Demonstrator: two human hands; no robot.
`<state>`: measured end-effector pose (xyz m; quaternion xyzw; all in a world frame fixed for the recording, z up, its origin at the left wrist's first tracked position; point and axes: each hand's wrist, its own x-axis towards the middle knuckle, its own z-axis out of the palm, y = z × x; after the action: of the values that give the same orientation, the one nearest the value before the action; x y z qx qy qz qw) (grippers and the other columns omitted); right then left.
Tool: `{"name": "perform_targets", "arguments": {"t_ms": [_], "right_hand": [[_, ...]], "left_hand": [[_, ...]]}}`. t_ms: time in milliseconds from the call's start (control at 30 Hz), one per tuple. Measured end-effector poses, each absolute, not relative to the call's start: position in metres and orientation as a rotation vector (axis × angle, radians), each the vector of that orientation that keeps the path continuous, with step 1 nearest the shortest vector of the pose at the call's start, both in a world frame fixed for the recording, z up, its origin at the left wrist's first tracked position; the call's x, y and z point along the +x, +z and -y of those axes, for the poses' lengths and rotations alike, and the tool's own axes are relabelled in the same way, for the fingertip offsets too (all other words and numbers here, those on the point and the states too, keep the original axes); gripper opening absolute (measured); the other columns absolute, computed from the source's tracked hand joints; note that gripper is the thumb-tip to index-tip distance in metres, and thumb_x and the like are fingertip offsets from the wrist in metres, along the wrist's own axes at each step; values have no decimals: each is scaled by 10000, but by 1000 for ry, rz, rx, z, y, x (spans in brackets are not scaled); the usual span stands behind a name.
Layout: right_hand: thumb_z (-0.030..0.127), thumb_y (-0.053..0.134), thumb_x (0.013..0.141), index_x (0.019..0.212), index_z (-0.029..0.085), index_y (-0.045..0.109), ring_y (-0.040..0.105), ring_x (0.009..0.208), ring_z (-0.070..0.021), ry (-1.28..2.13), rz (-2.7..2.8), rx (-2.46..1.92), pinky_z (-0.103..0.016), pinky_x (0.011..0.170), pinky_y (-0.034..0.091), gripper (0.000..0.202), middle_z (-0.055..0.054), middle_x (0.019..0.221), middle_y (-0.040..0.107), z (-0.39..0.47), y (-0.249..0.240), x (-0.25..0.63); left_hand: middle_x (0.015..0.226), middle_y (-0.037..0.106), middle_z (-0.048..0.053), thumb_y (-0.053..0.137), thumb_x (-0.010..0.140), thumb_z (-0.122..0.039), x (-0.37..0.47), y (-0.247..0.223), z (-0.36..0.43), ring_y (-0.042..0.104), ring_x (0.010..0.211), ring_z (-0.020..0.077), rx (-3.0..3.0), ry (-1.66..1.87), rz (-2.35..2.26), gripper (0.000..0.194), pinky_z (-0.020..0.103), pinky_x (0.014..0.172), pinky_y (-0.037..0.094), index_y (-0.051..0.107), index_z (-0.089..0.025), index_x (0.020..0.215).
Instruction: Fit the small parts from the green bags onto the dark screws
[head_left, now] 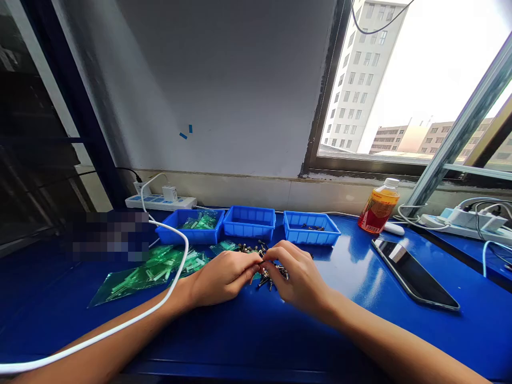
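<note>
My left hand [228,274] and my right hand [298,277] meet just above the blue table [224,336], thumbs and fingers pinched. Between the fingertips shows a tiny dark piece, too small and covered to name. Beneath and behind the fingers lies a loose pile of small metal screws [264,280], partly hidden by both hands. Clear bags [140,280] of green-tinted slender pieces are spread to the left of my left hand. Behind the hands stand three blue bins: the left bin [190,236] contains green packets, the middle bin [248,229] shows nothing inside, and the right bin [312,234] has a few dark screws.
A white cable [176,282] arches over my left forearm. At the right are a phone [416,274] and a bottle [379,207] of reddish drink. Power strips [160,201] lie at the back left and at the far right. Wall and window [372,80] rise behind the table.
</note>
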<state>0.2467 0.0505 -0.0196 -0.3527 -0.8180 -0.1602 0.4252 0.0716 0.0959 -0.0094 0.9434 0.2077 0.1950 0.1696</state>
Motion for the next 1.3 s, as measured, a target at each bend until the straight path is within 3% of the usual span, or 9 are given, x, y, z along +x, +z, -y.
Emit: {"name": "perform_targets", "arguments": {"t_ms": [333,500,700,933,1300], "right_hand": [[137,491,834,723,179,533,511,566,-118,-415,2009,-883,-221,508,392,126,-20,650,585,-51,-22,248],[116,489,814,644,190,474,496,549,-120,-455,1942,-902,-224,502,386,186,-15,606,555,-52,-22,249],[176,491,855,788,176,542,532,579,-114,-388,2038,-906,-215,525,399,83,-18,667,605,-52,-22,247],[161,439,873,849,161,571,549,607,-126,-384,2057,-937,-227,550,410,134,-30,693,623,-53,-23,248],[151,445,861,806,166,577,549,610,-131,-394,2087,-1028,-229,538,381,144,-23,681,615,-54,-24,249]], "left_hand": [[662,561,-5,312,852,-155,71,-8,-95,520,584,118,2676,559,-607,183,210,570,375,486,-180,801],[640,543,-6,319,855,-171,71,-8,-95,489,549,113,2707,581,-620,180,210,540,361,466,-179,750],[630,545,-2,320,870,-196,71,-11,-98,482,542,118,2749,645,-652,218,218,530,345,482,-177,725],[675,594,12,330,889,-231,71,-12,-98,532,583,127,2760,661,-713,247,221,552,368,522,-172,745],[710,632,26,326,889,-246,72,-12,-99,571,619,137,2753,646,-686,275,223,580,401,574,-161,805]]}}
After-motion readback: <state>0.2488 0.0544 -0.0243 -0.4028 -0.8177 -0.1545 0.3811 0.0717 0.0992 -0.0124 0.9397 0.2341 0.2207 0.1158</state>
